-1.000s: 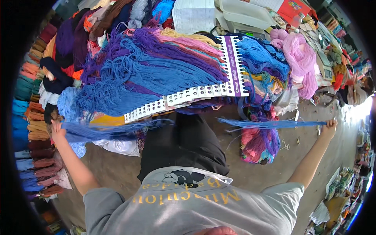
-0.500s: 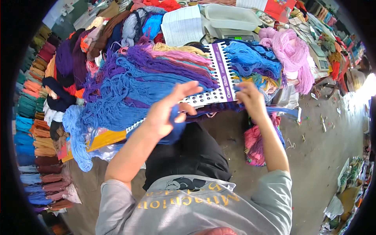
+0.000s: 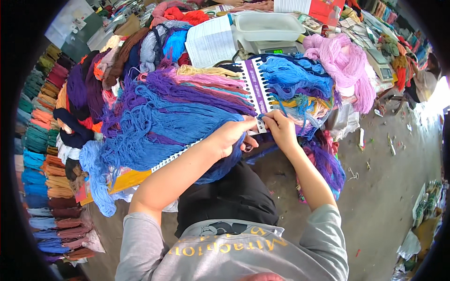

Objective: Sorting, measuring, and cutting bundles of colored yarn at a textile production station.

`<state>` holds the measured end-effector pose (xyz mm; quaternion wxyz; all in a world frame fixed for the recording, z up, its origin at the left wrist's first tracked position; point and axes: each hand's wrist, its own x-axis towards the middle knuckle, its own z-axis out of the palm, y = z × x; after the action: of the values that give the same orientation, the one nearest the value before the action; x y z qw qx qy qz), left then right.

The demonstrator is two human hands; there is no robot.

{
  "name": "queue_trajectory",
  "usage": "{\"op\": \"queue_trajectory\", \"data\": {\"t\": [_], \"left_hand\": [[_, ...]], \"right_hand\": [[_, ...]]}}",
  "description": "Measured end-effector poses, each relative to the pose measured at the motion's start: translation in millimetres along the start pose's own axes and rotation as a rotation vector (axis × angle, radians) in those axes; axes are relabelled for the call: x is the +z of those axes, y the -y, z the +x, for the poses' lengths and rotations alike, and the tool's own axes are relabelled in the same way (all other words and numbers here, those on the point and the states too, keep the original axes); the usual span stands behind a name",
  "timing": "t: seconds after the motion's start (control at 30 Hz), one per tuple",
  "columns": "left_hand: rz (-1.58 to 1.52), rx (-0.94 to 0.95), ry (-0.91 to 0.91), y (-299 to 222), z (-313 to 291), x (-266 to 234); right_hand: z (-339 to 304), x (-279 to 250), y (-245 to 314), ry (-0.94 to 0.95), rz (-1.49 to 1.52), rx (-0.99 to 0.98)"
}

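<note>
A white slotted card (image 3: 253,84) with a purple stripe lies across heaps of blue and purple yarn (image 3: 164,117). My left hand (image 3: 232,136) is closed around a bundle of dark blue yarn (image 3: 224,165) that hangs below the card's corner. My right hand (image 3: 280,127) pinches the same yarn's end against a slot at that corner, fingertips almost touching the left hand. More blue and yellow strands (image 3: 300,89) hang from the card's right side.
A scale (image 3: 277,47) carrying a clear plastic tub (image 3: 267,24) stands behind the card, next to a printed sheet (image 3: 211,42). Pink yarn (image 3: 342,58) lies at the right. Folded yarn skeins (image 3: 40,154) are stacked at the left. Scraps litter the floor (image 3: 384,187).
A second ago my arms were spread wide, stretching a blue yarn strand between them. Both hands have since come together at the card's corner, with the yarn bunched in them.
</note>
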<state>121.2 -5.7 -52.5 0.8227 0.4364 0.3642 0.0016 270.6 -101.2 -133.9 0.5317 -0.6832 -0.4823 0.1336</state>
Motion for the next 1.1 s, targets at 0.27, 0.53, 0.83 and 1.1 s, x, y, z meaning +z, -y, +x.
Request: {"op": "queue_trajectory", "data": {"t": [0.27,0.53,0.83,1.1], "left_hand": [[0.324,0.187,-0.157,4,29,-5],[0.6,0.253,-0.18,6,44,-8],[0.385,0.331,-0.238,0,10,-41],[0.394,0.391,-0.314,11,13,-35]], "right_hand": [[8,-8,3,0.092,-0.086,-0.18],[22,-12,10,0.246,-0.112,0.097],[11,-5,10,0.209,-0.153,0.08],[7,1,15,0.158,-0.181,0.064]]}}
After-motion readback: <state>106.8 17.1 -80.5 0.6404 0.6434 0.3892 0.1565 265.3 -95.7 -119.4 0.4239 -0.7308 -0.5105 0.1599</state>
